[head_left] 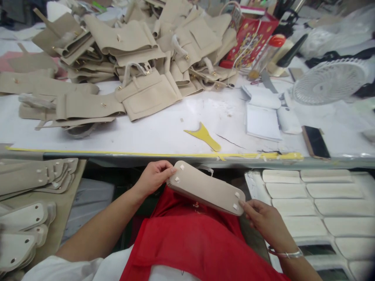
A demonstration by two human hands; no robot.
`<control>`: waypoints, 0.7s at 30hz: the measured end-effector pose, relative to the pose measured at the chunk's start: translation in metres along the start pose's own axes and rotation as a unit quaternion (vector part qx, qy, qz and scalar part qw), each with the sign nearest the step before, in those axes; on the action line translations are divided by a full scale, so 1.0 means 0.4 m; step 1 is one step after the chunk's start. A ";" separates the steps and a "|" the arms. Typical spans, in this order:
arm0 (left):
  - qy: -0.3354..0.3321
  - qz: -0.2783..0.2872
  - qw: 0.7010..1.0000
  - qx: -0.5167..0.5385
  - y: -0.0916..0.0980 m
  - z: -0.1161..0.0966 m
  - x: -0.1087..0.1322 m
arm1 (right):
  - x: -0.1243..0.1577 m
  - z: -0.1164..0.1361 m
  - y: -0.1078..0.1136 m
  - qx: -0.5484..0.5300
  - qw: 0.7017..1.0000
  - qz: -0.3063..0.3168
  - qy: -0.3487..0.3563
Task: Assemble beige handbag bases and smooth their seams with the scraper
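Observation:
A long beige oval panel (206, 189) with small white tabs at its corners is held over my red apron (187, 242), below the table's front edge. My left hand (154, 177) pinches its left end, fingers closed on the rim. My right hand (263, 220) grips its right end from below, and a bracelet circles that wrist. A white strap loop shows just behind the panel.
A large heap of beige bag parts (140, 50) covers the white table (164, 130) at the back. A yellow curved template (205, 137), white sheets (262, 119), a phone (315, 141) and a fan (329, 81) lie farther right. Beige ovals (295, 203) fill a tray on the right; more pieces (32, 177) are stacked on the left.

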State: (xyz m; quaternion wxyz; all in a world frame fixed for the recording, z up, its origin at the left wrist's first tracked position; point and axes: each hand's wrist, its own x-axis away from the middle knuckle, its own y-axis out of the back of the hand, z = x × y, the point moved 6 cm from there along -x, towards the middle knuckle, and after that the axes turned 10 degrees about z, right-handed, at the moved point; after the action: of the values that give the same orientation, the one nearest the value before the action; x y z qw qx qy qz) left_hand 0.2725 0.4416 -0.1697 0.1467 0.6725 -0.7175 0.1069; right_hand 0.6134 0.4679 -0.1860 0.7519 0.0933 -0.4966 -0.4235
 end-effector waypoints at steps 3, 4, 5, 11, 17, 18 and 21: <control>0.040 0.005 0.997 -0.065 0.013 0.043 -0.006 | 0.001 -0.004 -0.001 -0.005 1.000 -0.003 0.000; 0.051 0.004 0.996 -0.077 0.016 0.061 -0.008 | 0.001 -0.005 0.000 -0.005 1.000 -0.004 -0.001; 0.060 0.002 0.995 -0.083 0.018 0.076 -0.009 | 0.001 -0.006 0.000 -0.004 1.000 -0.004 -0.001; 0.066 -0.012 0.994 -0.091 0.021 0.110 -0.016 | 0.006 0.003 0.004 -0.004 1.000 -0.001 -0.002; 0.058 -0.021 0.990 -0.130 0.032 0.103 -0.022 | -0.010 -0.010 -0.007 0.007 1.000 0.015 -0.013; 0.057 -0.021 0.989 -0.138 0.034 0.101 -0.023 | -0.013 -0.015 -0.009 0.006 1.000 0.018 -0.016; 0.054 -0.016 0.986 -0.154 0.037 0.099 -0.028 | -0.018 -0.023 -0.004 0.020 0.999 0.034 -0.022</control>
State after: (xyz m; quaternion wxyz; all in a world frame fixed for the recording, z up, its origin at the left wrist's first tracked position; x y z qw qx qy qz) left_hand 0.2557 0.4394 -0.2098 0.2887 0.6468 -0.7054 0.0287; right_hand 0.6190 0.4698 -0.1961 0.7526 0.0820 -0.5243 -0.3898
